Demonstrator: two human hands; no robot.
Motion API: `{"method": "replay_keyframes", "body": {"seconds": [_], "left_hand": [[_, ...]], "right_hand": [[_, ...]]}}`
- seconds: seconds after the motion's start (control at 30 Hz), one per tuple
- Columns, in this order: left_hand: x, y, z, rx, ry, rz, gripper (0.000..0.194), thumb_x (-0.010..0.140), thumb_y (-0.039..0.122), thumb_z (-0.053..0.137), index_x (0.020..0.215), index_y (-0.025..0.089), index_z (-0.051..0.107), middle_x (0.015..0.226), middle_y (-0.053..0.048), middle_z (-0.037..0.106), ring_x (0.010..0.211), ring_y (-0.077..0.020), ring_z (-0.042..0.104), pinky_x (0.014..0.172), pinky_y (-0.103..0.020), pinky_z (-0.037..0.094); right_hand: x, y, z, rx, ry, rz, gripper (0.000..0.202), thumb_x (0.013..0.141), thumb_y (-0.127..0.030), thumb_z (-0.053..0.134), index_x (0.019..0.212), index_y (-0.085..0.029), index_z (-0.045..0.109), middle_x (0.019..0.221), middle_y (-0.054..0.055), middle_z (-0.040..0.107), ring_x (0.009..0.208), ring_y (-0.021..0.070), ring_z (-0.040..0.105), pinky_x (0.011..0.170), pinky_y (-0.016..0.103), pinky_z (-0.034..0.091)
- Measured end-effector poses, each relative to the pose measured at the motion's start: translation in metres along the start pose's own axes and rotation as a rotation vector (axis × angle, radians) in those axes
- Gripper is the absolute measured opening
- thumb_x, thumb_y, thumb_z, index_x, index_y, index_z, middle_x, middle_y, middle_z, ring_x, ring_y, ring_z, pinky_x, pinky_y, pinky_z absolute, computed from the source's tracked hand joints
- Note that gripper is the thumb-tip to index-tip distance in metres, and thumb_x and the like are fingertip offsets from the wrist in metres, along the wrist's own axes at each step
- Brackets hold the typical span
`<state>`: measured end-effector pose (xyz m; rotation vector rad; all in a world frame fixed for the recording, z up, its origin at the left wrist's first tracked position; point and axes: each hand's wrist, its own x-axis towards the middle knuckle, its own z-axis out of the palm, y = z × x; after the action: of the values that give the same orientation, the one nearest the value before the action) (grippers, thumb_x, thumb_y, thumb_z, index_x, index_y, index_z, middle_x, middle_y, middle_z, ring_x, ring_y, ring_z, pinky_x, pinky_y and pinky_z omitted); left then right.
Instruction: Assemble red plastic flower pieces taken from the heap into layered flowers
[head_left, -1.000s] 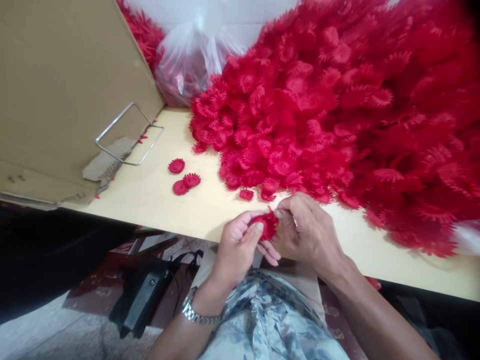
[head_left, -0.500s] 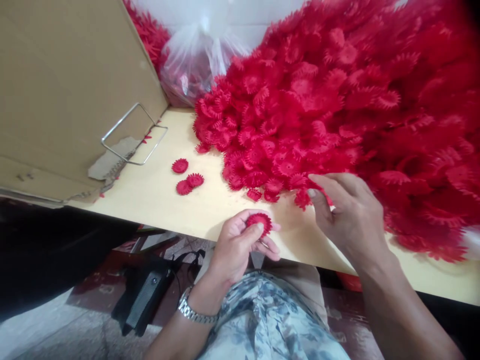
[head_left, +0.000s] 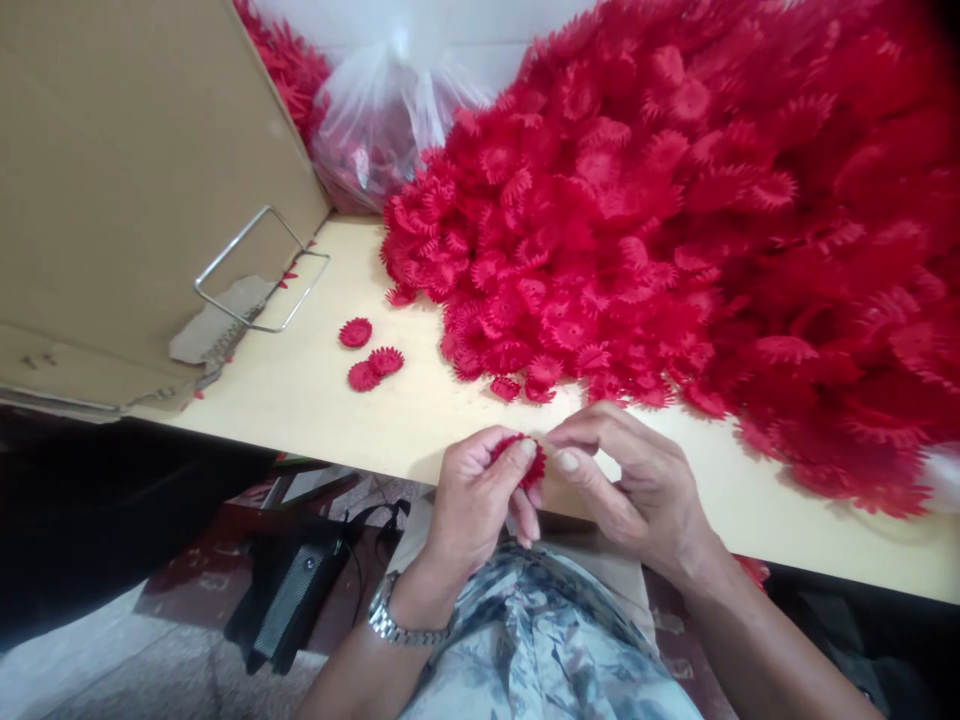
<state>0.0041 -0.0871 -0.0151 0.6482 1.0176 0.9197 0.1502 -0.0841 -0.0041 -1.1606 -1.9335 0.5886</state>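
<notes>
My left hand point(head_left: 480, 490) holds a round red fringed piece point(head_left: 534, 468) between thumb and fingers, just over the front edge of the table. Close by on the right is my right hand point(head_left: 634, 480), its thumb and forefinger apart near the piece's right side, with nothing visible between them. A large pile of red fringed pieces point(head_left: 585, 230) lies behind both hands. To the left, one single red piece point(head_left: 355, 332) rests on the table, and two overlapping red pieces point(head_left: 375, 368) lie just below it.
A cardboard box point(head_left: 150, 180) with a torn lower corner stands at the left, a bent metal wire frame point(head_left: 262, 270) against it. Behind is a knotted clear plastic bag point(head_left: 375, 130). Below the pale table point(head_left: 300, 410) sits a black bag point(head_left: 289, 590).
My right hand has moved left and down from the pile's front edge to beside the piece in my left hand. My left hand still holds the red piece.
</notes>
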Motion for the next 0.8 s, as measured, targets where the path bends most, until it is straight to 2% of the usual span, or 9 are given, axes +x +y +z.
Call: {"method": "replay_keyframes", "body": {"seconds": [0.07, 0.17, 0.27, 0.37, 0.5, 0.6, 0.73, 0.8], "left_hand": [[0.001, -0.002, 0.0, 0.003, -0.012, 0.032, 0.025, 0.078, 0.038, 0.062, 0.071, 0.015, 0.058, 0.043, 0.005, 0.055, 0.028, -0.0086, 0.049, 0.026, -0.016, 0.037], [0.0, -0.002, 0.0, -0.009, -0.051, 0.087, 0.023, 0.081, 0.037, 0.06, 0.076, 0.014, 0.062, 0.047, 0.004, 0.057, 0.037, -0.01, 0.055, 0.037, -0.021, 0.048], [-0.002, -0.001, 0.0, -0.085, -0.075, 0.056, 0.027, 0.079, 0.039, 0.061, 0.083, 0.013, 0.065, 0.059, 0.0, 0.062, 0.05, -0.0135, 0.061, 0.047, -0.027, 0.054], [-0.002, 0.0, 0.001, -0.147, -0.06, 0.017, 0.033, 0.074, 0.044, 0.064, 0.085, 0.012, 0.065, 0.063, -0.002, 0.062, 0.058, -0.0165, 0.062, 0.053, -0.031, 0.055], [0.001, -0.005, 0.005, -0.187, -0.072, 0.022, 0.032, 0.076, 0.045, 0.062, 0.076, 0.013, 0.061, 0.063, -0.001, 0.058, 0.061, -0.0154, 0.059, 0.057, -0.03, 0.053], [0.003, -0.011, 0.007, -0.195, -0.053, 0.04, 0.031, 0.077, 0.045, 0.061, 0.073, 0.015, 0.057, 0.059, 0.002, 0.052, 0.055, -0.0121, 0.053, 0.054, -0.026, 0.048], [0.004, -0.019, 0.005, -0.026, 0.029, 0.119, 0.038, 0.078, 0.049, 0.059, 0.061, 0.016, 0.049, 0.053, 0.005, 0.039, 0.049, -0.0079, 0.039, 0.05, -0.021, 0.038], [0.004, -0.021, 0.004, 0.072, 0.057, 0.153, 0.038, 0.078, 0.047, 0.059, 0.059, 0.017, 0.048, 0.053, 0.005, 0.039, 0.05, -0.0078, 0.037, 0.051, -0.02, 0.036]], "right_hand": [[-0.001, -0.004, 0.003, 0.004, 0.01, 0.005, 0.008, 0.085, -0.027, 0.056, 0.083, -0.02, 0.057, 0.074, 0.002, 0.06, 0.067, 0.0136, 0.057, 0.06, 0.026, 0.045], [0.0, -0.006, 0.008, -0.027, 0.032, 0.058, 0.018, 0.079, -0.033, 0.065, 0.081, -0.02, 0.052, 0.07, 0.0, 0.057, 0.063, 0.0133, 0.054, 0.057, 0.025, 0.044], [0.002, -0.003, 0.01, -0.037, -0.005, 0.155, 0.02, 0.077, -0.032, 0.065, 0.083, -0.02, 0.05, 0.073, -0.001, 0.055, 0.064, 0.0133, 0.053, 0.056, 0.024, 0.043], [0.001, 0.002, 0.01, -0.034, -0.057, 0.13, 0.017, 0.079, -0.029, 0.064, 0.087, -0.02, 0.052, 0.08, 0.002, 0.056, 0.072, 0.0149, 0.053, 0.06, 0.025, 0.043], [-0.001, 0.005, 0.013, -0.016, -0.008, 0.088, 0.005, 0.082, -0.019, 0.06, 0.083, -0.02, 0.055, 0.075, 0.001, 0.053, 0.069, 0.0132, 0.051, 0.058, 0.023, 0.042], [-0.001, 0.005, 0.015, -0.045, 0.037, 0.068, 0.009, 0.085, -0.016, 0.053, 0.078, -0.019, 0.056, 0.069, 0.001, 0.052, 0.065, 0.0128, 0.051, 0.056, 0.023, 0.041], [0.001, 0.006, 0.016, -0.159, 0.055, 0.043, 0.017, 0.088, -0.014, 0.045, 0.076, -0.018, 0.056, 0.064, 0.001, 0.053, 0.06, 0.0127, 0.051, 0.055, 0.023, 0.04], [0.002, 0.006, 0.015, -0.206, 0.061, 0.03, 0.018, 0.089, -0.015, 0.044, 0.075, -0.018, 0.055, 0.064, 0.002, 0.053, 0.058, 0.0127, 0.051, 0.054, 0.023, 0.04]]}}
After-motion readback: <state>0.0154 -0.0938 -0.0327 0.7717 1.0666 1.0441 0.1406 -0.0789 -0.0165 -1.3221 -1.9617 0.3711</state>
